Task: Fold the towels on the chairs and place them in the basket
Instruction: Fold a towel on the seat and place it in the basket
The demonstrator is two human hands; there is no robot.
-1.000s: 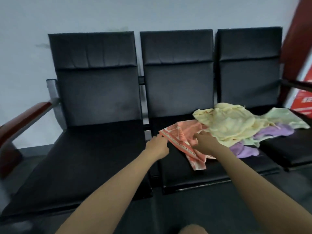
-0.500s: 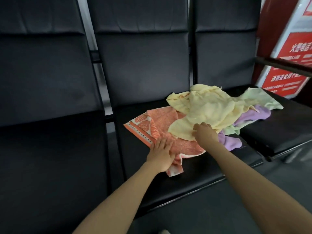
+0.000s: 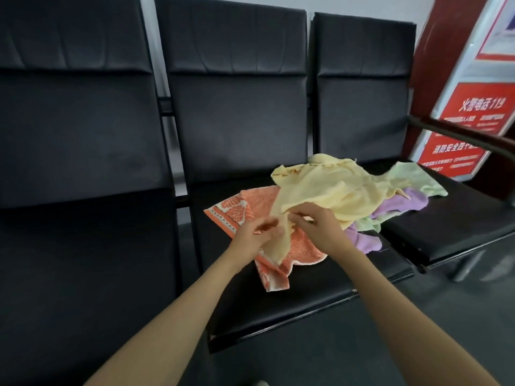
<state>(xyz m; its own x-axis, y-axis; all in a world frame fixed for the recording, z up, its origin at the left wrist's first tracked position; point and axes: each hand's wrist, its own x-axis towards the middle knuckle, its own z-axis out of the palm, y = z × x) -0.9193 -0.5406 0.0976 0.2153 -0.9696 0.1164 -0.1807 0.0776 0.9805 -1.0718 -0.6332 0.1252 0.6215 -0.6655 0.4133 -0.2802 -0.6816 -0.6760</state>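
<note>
Left hand (image 3: 255, 236) has shifted from the orange towel (image 3: 259, 201) to the near corner of the yellow towel (image 3: 328, 190), pinching it beside the right hand (image 3: 320, 232), which pinches the same edge. Both towels lie on the middle seat (image 3: 292, 302); black cushion shows along its front edge.

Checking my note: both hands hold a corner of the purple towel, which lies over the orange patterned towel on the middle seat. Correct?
Wrong towel. In the head view the left hand and right hand pinch a corner of the yellow towel; the purple towel sits untouched partly beneath it. The yellow one does lie over the orange patterned towel on the middle seat.
</note>
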